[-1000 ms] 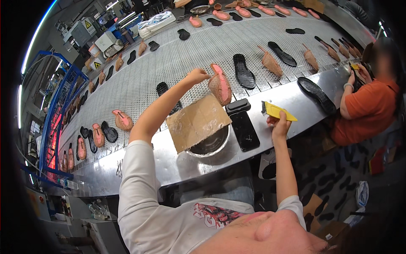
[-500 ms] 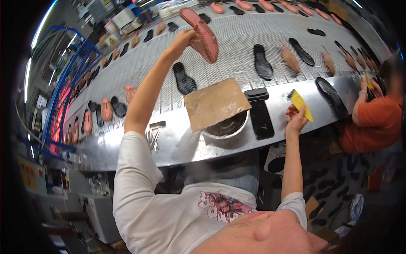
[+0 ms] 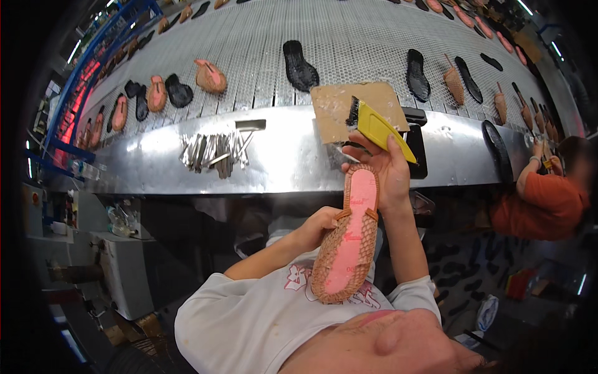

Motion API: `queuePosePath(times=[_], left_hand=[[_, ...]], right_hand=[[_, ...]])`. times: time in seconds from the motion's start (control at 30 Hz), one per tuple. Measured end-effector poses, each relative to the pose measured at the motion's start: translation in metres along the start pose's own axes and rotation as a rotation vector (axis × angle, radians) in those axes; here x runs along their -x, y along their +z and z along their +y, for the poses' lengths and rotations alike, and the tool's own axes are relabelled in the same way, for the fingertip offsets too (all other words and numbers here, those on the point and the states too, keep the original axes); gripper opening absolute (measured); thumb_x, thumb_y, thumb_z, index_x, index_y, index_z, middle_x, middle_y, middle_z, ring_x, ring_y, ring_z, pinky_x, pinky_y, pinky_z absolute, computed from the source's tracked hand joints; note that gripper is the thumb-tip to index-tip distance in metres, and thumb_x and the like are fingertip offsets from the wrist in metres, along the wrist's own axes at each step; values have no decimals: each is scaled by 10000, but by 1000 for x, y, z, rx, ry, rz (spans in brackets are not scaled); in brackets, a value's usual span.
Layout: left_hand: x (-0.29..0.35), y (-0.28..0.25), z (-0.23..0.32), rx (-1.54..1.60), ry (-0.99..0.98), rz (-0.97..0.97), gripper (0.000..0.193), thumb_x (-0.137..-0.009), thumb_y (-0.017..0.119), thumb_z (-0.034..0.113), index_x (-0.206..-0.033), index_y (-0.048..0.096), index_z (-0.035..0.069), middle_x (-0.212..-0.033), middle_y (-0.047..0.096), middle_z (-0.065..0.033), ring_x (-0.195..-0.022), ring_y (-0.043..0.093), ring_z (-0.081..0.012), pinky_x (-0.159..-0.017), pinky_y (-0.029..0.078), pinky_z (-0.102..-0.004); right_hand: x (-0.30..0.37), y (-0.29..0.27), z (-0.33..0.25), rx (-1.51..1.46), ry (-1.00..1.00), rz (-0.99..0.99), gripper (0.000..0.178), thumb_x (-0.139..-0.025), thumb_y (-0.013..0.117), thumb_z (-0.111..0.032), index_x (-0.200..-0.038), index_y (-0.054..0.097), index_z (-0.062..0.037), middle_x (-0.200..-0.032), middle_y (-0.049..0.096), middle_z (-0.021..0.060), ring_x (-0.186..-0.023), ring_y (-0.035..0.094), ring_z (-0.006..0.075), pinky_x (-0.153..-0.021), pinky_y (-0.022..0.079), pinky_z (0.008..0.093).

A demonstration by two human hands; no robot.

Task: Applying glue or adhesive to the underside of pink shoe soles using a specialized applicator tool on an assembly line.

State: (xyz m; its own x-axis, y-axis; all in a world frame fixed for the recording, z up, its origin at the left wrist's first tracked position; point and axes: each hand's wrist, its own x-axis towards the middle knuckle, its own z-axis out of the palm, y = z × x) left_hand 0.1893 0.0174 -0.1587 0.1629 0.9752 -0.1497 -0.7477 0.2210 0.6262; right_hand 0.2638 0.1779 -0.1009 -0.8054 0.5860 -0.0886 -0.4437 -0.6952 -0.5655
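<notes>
My left hand [image 3: 322, 225] grips the side of a tan woven slipper upper [image 3: 349, 249] with a pink sole face turned up. Its wide rounded end lies close to my shirt, its narrow end points to the bench. In my right hand [image 3: 392, 174] is a yellow-handled brush [image 3: 383, 132] with dark bristles, tilted over a brown cardboard sheet [image 3: 327, 112]. That hand's lower part is beside the slipper's narrow end; whether it presses on it I cannot tell. The bowl under the cardboard is mostly hidden. Beyond the cardboard lies a black outsole [image 3: 300, 67] on the conveyor.
A mesh conveyor [image 3: 249, 37] carries several black soles and tan-pink uppers, behind a metal bench [image 3: 143, 156]. Thin metal strips [image 3: 215, 153] lie on the bench at left, a black phone [image 3: 418, 153] at right. A co-worker in an orange shirt [image 3: 539, 209] works at far right.
My left hand has brought the slipper upper from above the conveyor down in front of my chest. My right hand has moved left with the brush, close to the slipper. The view has shifted.
</notes>
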Motion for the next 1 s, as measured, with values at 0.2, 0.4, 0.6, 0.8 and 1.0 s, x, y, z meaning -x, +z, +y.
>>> queuePosePath(times=[0.2,0.4,0.6,0.8,1.0], left_hand=[[6,21,-14,189,47,44,598,-911,418,466,-1205,442,-54,-1090,578,-134,-961,587,-187,-873,466,-307],[14,-9,16,-13,293,337,934,-772,284,743,-1292,345,-30,-1169,518,-156,-1063,540,-248,-930,452,-373],[27,-80,52,-390,396,574,810,-829,305,699,-1156,454,-27,-1010,577,-114,-882,591,-165,-781,508,-300],[21,-98,51,-25,426,562,699,-886,289,633,-1150,475,14,-977,584,-100,-856,601,-188,-766,516,-312],[17,-96,48,28,460,510,705,-887,253,639,-1177,469,34,-1010,586,-101,-886,599,-194,-783,517,-336]], right_hand=[[-5,9,22,-17,-103,158,468,-954,311,-383,-1162,492,-4,-984,609,166,-782,571,226,-662,474,349],[-13,-12,-28,131,-434,262,315,-882,587,-245,-1085,534,-10,-844,630,98,-685,623,166,-552,503,287],[-8,-46,-93,1247,-155,112,158,-807,675,-100,-911,626,9,-708,622,39,-582,567,95,-521,443,220],[-35,-53,-81,1570,-154,-194,152,-761,706,-43,-866,637,42,-705,619,34,-571,532,62,-502,418,219],[-38,-50,-78,1444,108,-140,245,-752,721,-70,-951,610,19,-777,643,49,-594,548,80,-497,439,220]])
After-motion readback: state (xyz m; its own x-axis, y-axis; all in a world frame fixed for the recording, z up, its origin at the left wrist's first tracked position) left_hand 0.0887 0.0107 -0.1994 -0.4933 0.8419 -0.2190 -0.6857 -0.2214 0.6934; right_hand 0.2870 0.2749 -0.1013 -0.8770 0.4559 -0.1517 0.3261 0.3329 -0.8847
